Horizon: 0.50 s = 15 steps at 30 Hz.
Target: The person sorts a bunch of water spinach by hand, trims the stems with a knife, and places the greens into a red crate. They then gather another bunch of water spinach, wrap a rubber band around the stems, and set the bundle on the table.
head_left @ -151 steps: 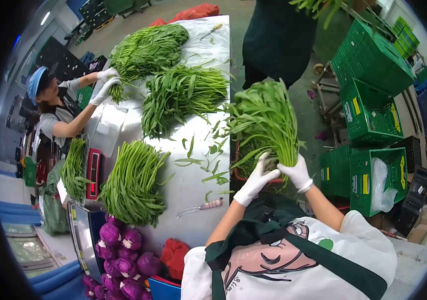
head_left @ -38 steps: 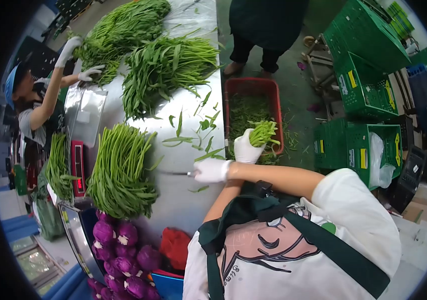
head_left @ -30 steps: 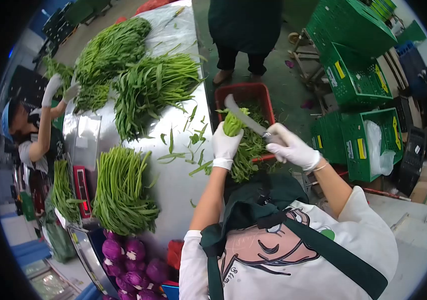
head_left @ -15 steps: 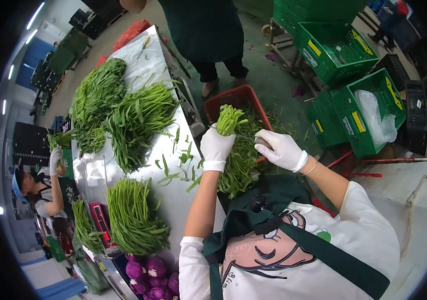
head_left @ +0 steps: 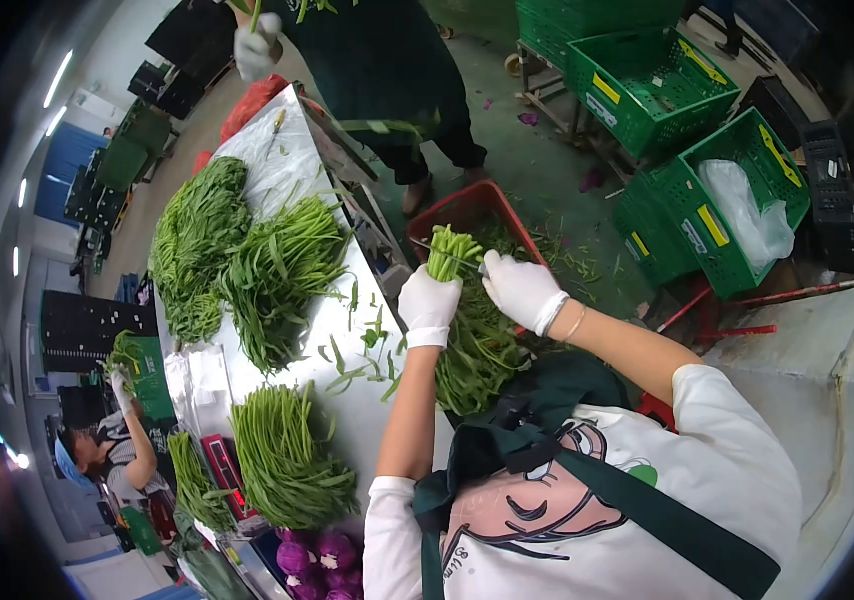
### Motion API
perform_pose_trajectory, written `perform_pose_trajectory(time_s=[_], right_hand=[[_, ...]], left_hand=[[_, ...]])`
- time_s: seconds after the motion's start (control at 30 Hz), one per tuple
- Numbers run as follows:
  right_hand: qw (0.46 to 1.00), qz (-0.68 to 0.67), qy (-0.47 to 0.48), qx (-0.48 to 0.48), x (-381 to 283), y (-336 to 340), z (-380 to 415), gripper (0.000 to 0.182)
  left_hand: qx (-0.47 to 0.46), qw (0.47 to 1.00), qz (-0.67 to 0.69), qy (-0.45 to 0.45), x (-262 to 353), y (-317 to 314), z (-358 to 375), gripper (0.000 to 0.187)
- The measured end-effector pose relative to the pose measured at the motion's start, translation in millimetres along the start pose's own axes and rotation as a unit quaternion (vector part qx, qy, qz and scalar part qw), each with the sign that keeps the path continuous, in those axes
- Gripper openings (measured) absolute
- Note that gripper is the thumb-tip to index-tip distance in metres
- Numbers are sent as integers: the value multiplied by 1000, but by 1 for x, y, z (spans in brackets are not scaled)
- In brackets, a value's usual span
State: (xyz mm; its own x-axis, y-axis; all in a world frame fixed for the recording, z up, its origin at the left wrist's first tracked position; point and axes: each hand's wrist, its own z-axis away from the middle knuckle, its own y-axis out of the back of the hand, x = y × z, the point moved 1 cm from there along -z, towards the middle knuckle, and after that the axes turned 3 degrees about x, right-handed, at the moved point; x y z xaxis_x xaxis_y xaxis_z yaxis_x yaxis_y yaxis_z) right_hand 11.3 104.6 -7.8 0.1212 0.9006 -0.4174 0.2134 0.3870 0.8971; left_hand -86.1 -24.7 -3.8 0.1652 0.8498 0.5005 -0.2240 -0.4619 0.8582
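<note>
My left hand (head_left: 430, 305), in a white glove, grips a bunch of leafy greens (head_left: 454, 252) by the stems, with the cut ends up and the leaves hanging below. My right hand (head_left: 522, 289), also gloved, is closed on a knife (head_left: 462, 260), whose blade lies across the stems just above my left hand. Beyond and below the bunch stands a red bin (head_left: 492, 198). Loose leaves and trimmings lie on the metal table (head_left: 332, 425) to the left of my hands.
Piles of greens (head_left: 292, 455) and purple cabbages (head_left: 335, 550) sit at the left. Green crates (head_left: 737, 215) stand at the right. A person in a dark apron (head_left: 387, 70) stands across the table; a co-worker (head_left: 132, 455) is at far left.
My right hand has moved left, bringing the knife across the stems. The person opposite now shows a gloved hand holding greens. The view has shifted slightly.
</note>
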Motion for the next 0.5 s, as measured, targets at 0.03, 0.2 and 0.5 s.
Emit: perform_pose_trajectory(time_s=[0.03, 0.2, 0.5], right_hand=[[999, -6, -14, -29, -2, 4, 6, 24], [995, -37, -34, -88, 6, -5, -17, 25], [993, -67, -34, -92, 12, 3, -29, 25]], left_hand=[[-4, 1000, 5, 0, -4, 2, -1, 33], [-16, 999, -17, -27, 3, -7, 2, 33], [-78, 968, 229, -68, -14, -8, -14, 25]])
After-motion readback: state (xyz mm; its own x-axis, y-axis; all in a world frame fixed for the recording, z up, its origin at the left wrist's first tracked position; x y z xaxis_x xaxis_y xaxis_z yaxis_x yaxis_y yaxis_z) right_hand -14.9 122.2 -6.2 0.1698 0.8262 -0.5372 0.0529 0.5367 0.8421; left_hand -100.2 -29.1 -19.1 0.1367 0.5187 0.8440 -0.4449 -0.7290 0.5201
